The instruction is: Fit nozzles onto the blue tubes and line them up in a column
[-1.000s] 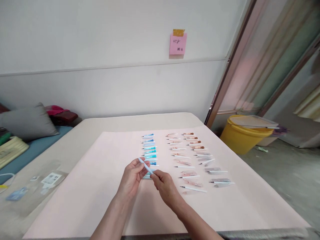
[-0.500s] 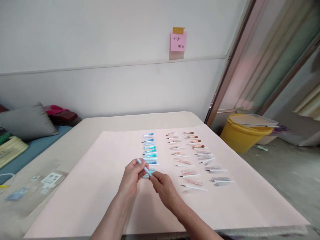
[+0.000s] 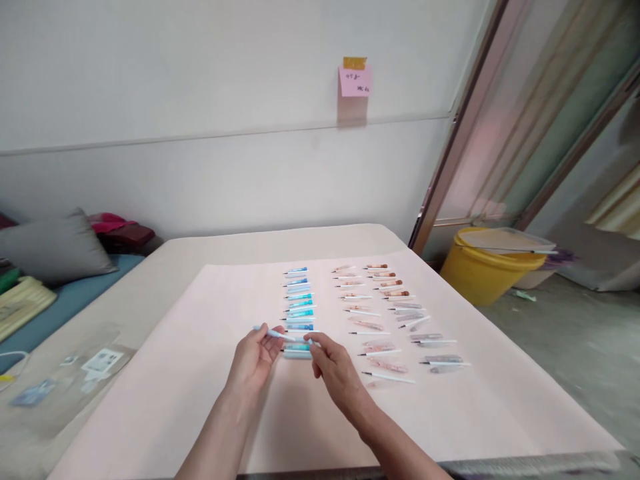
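My left hand (image 3: pixel 253 357) pinches a thin pale-blue pen (image 3: pixel 269 331) that lies nearly level, its tip pointing left. My right hand (image 3: pixel 334 365) is closed beside it, its fingertips at a small blue cap (image 3: pixel 299 347) at the near end of a column of blue pens and caps (image 3: pixel 299 298). Whether those fingers hold the cap I cannot make out. Both hands hover over a pink paper sheet (image 3: pixel 200 373) on the table.
Two columns of pink, brown and grey pens with caps (image 3: pixel 385 313) lie right of the blue ones. Clear packets (image 3: pixel 75 373) rest at the table's left edge. A grey cushion (image 3: pixel 55 247) sits at far left, a yellow bucket (image 3: pixel 487 270) on the floor at right, and a pink sticky note (image 3: pixel 355 80) on the wall.
The pen has swung from slanted between both hands to nearly level in my left hand alone. My right hand has come off it and dropped toward the blue cap.
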The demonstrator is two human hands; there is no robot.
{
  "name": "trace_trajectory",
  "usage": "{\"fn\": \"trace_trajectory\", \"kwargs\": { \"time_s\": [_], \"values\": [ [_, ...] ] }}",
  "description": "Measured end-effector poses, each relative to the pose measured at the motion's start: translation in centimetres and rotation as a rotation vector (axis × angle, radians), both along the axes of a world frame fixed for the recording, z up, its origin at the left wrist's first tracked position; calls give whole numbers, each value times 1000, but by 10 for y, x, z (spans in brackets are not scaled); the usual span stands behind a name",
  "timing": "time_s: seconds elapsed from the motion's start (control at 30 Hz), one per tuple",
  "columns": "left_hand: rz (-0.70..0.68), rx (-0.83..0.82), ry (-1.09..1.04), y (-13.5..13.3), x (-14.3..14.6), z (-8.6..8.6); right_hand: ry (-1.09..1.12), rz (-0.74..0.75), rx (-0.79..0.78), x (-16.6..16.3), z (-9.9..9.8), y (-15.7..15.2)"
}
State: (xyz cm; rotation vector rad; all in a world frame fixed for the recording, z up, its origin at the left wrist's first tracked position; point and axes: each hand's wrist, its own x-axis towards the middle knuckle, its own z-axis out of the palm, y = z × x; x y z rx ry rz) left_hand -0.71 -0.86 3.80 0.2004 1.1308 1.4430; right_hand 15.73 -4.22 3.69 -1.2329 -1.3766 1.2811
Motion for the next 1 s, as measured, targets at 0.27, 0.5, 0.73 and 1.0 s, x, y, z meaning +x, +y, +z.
{"fn": "trace_trajectory", "kwargs": {
  "time_s": [0.27, 0.5, 0.73, 1.0],
  "values": [
    [-170, 101, -34, -16, 31, 0, 80, -105, 88, 1, -1, 4],
    [105, -55, -169, 4, -5, -8, 210, -200, -95, 24, 11, 11],
    [-257, 4, -88, -22, 31, -5, 71, -198, 50, 13, 8, 9],
    [-243, 7, -139, -26, 45, -4, -103, -21, 78, 7, 0, 9]
  ]
}}
